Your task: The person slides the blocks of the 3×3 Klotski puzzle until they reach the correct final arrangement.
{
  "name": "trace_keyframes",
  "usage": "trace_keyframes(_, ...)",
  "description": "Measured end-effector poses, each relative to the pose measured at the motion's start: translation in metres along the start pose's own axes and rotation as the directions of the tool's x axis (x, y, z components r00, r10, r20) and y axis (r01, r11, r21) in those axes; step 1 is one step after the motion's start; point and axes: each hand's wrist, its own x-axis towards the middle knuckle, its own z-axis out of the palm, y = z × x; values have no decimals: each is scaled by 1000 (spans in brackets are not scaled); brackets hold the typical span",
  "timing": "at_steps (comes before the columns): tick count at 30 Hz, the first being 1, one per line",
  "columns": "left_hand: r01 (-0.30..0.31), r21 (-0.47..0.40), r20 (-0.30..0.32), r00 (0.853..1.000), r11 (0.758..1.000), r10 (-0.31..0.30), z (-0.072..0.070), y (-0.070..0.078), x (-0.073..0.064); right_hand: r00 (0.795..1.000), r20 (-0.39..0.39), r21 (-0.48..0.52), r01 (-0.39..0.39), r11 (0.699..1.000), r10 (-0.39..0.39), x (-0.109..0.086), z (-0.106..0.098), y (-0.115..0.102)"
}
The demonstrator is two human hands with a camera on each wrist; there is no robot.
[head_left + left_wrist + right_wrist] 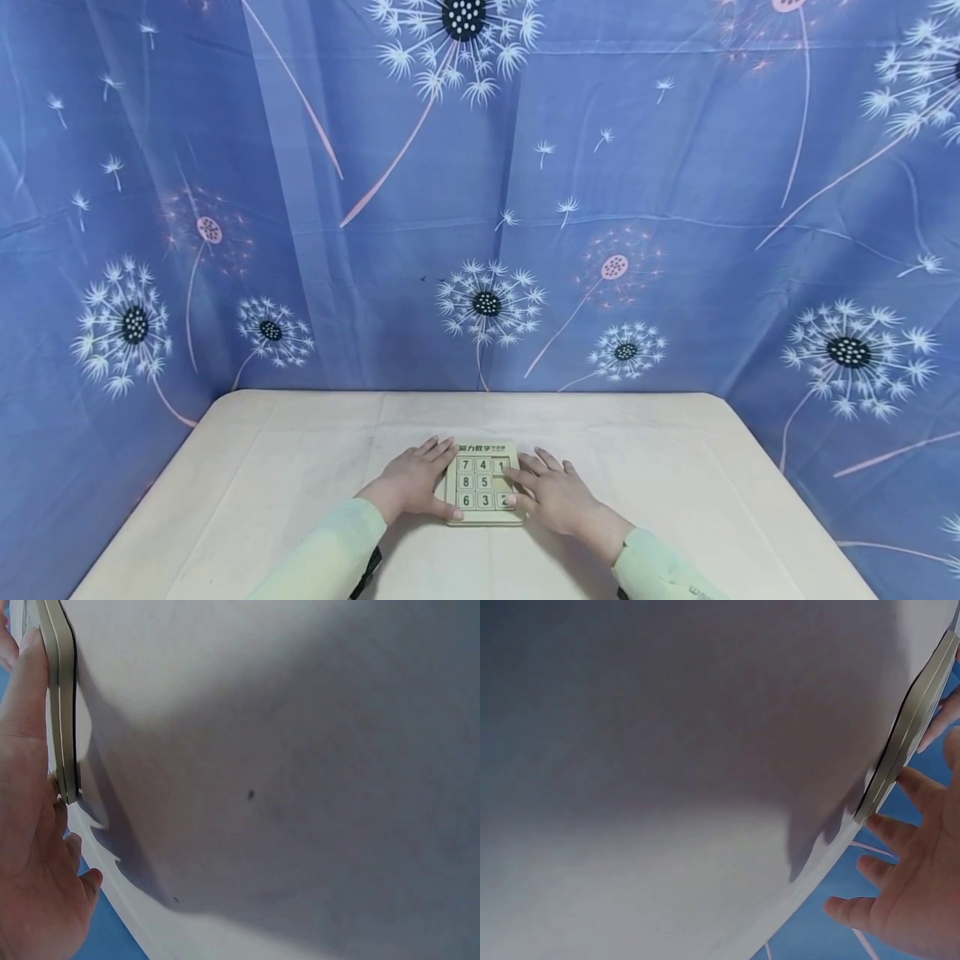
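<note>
A pale sliding number puzzle [484, 518] lies flat on the table, its numbered tiles in a square frame. Rows read 7 4 1, then 8 5 with a gap at the right, then 6 3 2. My left hand [412, 482] holds the puzzle's left side, thumb at the lower left corner and fingers near the upper left one. On the right side, my right hand [561, 497] has its index fingertip at the 1 tile and its thumb at the 2 tile, other fingers spread. The wrist views show the puzzle's edge [66, 705] beside the left thumb and the right fingers [889, 829].
The cream table [300, 450] extends around the puzzle on all sides. Behind and beside it hangs a blue curtain [390, 308] printed with dandelions. Light green sleeves [330, 546] cover both forearms.
</note>
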Motion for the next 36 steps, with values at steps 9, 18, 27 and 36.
trace_keyframes(9, 6, 2, 5, 1000, 1000, -6, -1, 1, -1, 1000, 10, -2, -11, 1000, 11, 0, -4, -3)
trace_keyframes(18, -6, 5, -2, 1000, 1000, 6, -1, 0, -1, 1000, 6, -7, -14, 1000, 14, 1, -4, -3)
trace_keyframes(27, -3, 12, 3, 1000, 1000, 3, 0, 0, 1, 1000, -1, -21, -7, 1000, 7, 2, -4, -2)
trace_keyframes(36, 6, 7, 7, 1000, 1000, -6, 1, -1, 1, 1000, 3, -18, -12, 1000, 12, 3, -3, -1)
